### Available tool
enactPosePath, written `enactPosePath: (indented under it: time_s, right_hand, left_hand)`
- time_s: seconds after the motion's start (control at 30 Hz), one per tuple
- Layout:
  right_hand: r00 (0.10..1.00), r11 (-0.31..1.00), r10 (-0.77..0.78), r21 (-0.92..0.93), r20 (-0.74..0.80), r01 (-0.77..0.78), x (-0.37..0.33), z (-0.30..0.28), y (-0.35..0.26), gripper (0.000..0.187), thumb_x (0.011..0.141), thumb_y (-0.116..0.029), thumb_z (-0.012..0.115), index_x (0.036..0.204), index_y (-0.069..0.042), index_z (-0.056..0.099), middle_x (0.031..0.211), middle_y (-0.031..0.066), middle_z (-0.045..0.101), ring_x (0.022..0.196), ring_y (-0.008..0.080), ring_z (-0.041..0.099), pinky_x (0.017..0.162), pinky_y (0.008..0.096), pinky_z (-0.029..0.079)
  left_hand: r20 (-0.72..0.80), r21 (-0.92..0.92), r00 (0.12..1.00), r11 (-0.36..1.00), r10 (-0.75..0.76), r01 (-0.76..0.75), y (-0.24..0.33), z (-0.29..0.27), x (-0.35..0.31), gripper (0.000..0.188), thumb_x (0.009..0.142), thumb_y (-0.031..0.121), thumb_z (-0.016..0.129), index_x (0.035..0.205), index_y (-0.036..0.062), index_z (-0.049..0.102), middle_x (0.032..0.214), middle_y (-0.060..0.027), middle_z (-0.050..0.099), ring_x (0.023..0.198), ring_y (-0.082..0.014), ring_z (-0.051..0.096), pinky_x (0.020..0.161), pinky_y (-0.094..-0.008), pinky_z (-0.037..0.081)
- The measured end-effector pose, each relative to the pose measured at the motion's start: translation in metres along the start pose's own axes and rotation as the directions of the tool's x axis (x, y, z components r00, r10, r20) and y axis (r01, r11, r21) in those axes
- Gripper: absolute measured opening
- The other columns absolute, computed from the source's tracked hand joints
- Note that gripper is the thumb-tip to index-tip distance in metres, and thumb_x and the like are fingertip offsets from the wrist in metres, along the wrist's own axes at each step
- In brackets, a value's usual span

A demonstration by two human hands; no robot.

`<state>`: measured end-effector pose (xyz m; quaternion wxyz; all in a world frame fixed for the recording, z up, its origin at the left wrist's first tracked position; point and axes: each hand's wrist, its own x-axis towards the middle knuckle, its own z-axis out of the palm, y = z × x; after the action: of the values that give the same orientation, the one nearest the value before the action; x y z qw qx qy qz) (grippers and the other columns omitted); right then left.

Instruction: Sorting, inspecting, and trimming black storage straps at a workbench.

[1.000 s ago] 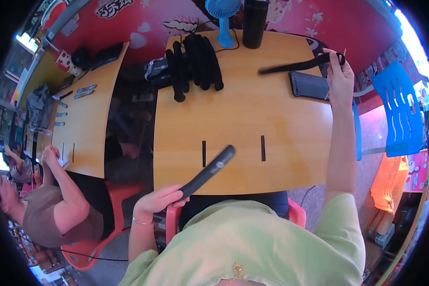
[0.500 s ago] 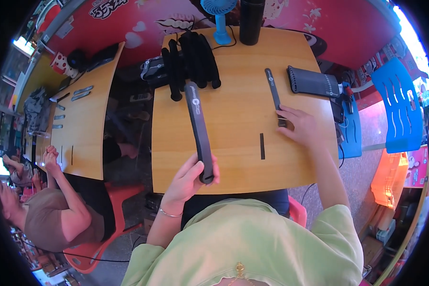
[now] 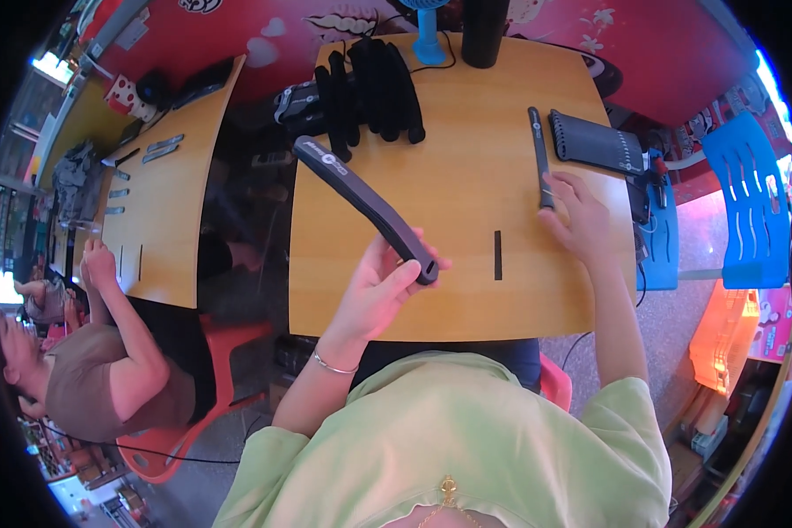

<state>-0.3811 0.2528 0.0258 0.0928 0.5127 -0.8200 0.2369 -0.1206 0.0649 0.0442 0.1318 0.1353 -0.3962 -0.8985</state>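
Observation:
My left hand (image 3: 383, 280) is closed round the near end of a stack of long dark grey straps (image 3: 370, 204) with rounded ends and pale printing. The stack is raised over the near part of the table, tilted with its far end to the left. At the table's right side, a single matching strap (image 3: 539, 145) lies lengthwise. My right hand (image 3: 581, 216) is at its near end, fingertips touching it, thumb and fingers apart. Between my hands a short black strip (image 3: 498, 255) shows on the wooden tabletop (image 3: 449, 308).
A black bundle of padded rolls (image 3: 370, 92) lies at the back left. A dark grey flat pouch (image 3: 594, 143) is at the right edge. A blue fan (image 3: 428, 40) and black tumbler (image 3: 482, 35) stand behind. Another person (image 3: 119, 378) sits at the left table (image 3: 172, 202).
The view has shifted slightly. My left hand has raised the strap stack away from me and swung its far end left. My right hand and the single strap have moved slightly right.

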Motion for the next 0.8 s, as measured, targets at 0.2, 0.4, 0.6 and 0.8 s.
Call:
enactPosePath:
  time_s: [0.2,0.4,0.6,0.8]
  right_hand:
    - [0.997,0.967,-0.06,0.247,-0.04,0.068,-0.004,-0.016,-0.111,0.02,0.077,-0.002,0.064,0.096,-0.007,0.067,0.074,0.0064,0.064,0.065,0.0211,0.06,0.059,0.0309,0.047]
    - [0.983,0.882,0.084,0.472,-0.164,0.003,-0.009,-0.001,-0.152,0.024,0.075,-0.005,0.069,0.098,-0.011,0.065,0.067,0.0051,0.059,0.058,0.02,0.055,0.052,0.0314,0.044]
    - [0.983,0.889,0.097,0.458,-0.159,-0.013,-0.014,0.004,-0.154,0.023,0.075,-0.005,0.069,0.097,-0.011,0.064,0.066,0.0044,0.059,0.057,0.0195,0.055,0.051,0.0302,0.043]
    - [0.975,0.924,0.046,0.379,-0.217,0.041,-0.017,0.011,-0.15,0.027,0.072,-0.004,0.069,0.098,-0.013,0.067,0.066,0.0037,0.058,0.058,0.0183,0.056,0.05,0.0297,0.044]
  left_hand:
    - [-0.112,-0.12,0.982,0.979,0.151,-0.164,-0.01,0.01,0.011,0.033,0.09,-0.002,0.051,0.121,0.0051,0.044,0.113,-0.0153,0.056,0.112,-0.0364,0.054,0.091,-0.0438,0.051]
    - [-0.152,-0.125,0.963,0.962,0.223,-0.242,-0.017,0.022,0.013,0.033,0.087,-0.005,0.055,0.117,0.0073,0.047,0.113,-0.0122,0.056,0.111,-0.032,0.055,0.09,-0.0426,0.051]
    - [-0.171,-0.117,0.952,0.954,0.254,-0.275,-0.021,0.022,0.012,0.034,0.087,-0.004,0.056,0.118,0.0068,0.046,0.113,-0.0118,0.057,0.112,-0.0313,0.055,0.09,-0.0408,0.051]
    - [-0.206,-0.111,0.946,0.955,0.249,-0.275,-0.023,0.022,0.011,0.034,0.086,-0.004,0.058,0.117,0.0062,0.047,0.111,-0.0105,0.058,0.111,-0.0297,0.056,0.091,-0.0403,0.05]
